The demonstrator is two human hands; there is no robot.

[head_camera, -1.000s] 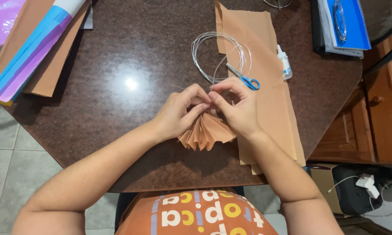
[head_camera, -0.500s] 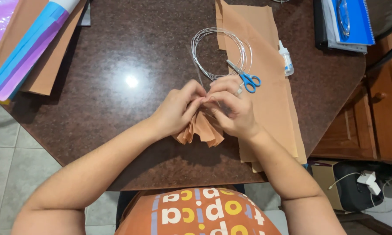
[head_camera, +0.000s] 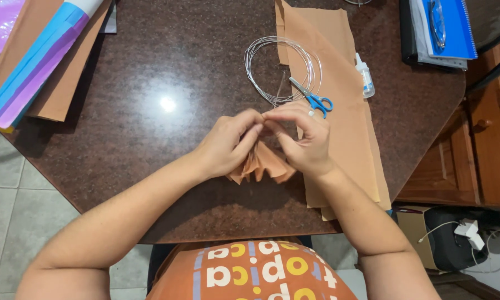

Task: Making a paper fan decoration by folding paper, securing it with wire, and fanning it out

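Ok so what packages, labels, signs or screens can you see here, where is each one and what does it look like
Glue bottle: small, clear with white cap and a pale label, lying on the brown paper sheets right of the scissors.
Notebook: blue cover, top right corner of the table.
Cardboard box: brown, on the floor, lower right.
No signs or screens.

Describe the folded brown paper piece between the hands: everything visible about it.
The pleated paper piece is light brown, thin and accordion-folded, its folds fanning out toward the person. Its far end is gathered and pinched between the left hand and right hand, which hide that part. It sits above the dark speckled table, beside the flat brown paper sheets.
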